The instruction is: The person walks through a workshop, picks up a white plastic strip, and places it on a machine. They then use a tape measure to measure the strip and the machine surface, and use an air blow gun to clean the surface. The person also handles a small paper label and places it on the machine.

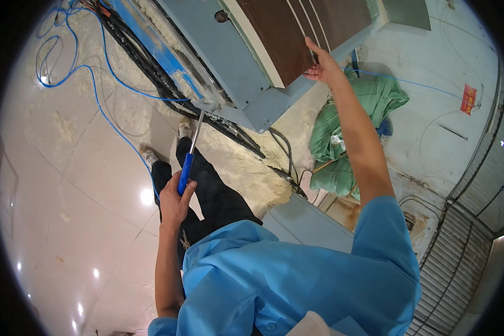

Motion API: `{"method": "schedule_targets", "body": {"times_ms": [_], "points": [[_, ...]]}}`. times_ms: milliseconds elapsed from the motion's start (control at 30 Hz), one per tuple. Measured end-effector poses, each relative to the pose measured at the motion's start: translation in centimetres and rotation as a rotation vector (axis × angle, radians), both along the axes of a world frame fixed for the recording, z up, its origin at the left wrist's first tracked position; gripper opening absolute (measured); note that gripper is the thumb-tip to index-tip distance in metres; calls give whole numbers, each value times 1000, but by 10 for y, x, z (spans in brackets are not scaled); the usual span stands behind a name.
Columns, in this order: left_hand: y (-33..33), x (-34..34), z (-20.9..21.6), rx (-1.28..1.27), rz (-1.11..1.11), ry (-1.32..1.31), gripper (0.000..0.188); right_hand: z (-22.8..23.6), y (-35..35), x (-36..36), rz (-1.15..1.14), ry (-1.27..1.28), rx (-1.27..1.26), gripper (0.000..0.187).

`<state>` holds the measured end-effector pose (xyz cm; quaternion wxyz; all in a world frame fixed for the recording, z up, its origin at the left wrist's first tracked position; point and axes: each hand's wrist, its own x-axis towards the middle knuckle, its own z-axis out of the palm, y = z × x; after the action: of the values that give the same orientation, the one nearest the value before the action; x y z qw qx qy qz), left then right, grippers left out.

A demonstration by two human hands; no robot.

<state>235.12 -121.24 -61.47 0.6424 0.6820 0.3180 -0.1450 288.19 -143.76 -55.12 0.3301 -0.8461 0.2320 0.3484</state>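
Note:
My left hand [176,200] is closed around the blue handle of a long tool [186,168]. Its thin metal shaft points up and away, ending in a pale head beside the lower rail of a grey-blue machine; the exact kind is not clear. Farther up and to the right, my right hand [323,66] grips the edge of a dark brown panel [297,45] with light stripes. The thumb lies on top and the other fingers curl at the edge. The panel lies over the machine bed [207,45], a cream edge along its left side.
Black cables [145,67] run beside the machine, and a thin blue hose [103,106] loops over the tiled floor. Pale sawdust-like powder [263,187] lies heaped near my legs. Green sacks [341,123] stand at the right, below a white surface with a red tag [468,99].

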Motion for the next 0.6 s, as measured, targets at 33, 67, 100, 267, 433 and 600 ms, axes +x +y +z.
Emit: {"method": "schedule_targets", "body": {"times_ms": [33,67,100,267,433,600], "points": [[0,0,1,13,-8,-4,49,-1,0,1,7,4,-6,79],[0,1,2,18,-16,-9,49,-2,0,1,-11,-19,-37,79],[1,1,4,33,-26,-4,49,-2,-1,1,14,-5,-2,79],[4,-2,12,75,-26,-26,48,0,-15,-4,13,-24,154,81],[6,-4,18,112,-44,33,47,-4,-43,-8,-140,5,493,61],[-2,1,18,104,-63,32,47,-23,-61,-9,-68,-101,583,40]]}}
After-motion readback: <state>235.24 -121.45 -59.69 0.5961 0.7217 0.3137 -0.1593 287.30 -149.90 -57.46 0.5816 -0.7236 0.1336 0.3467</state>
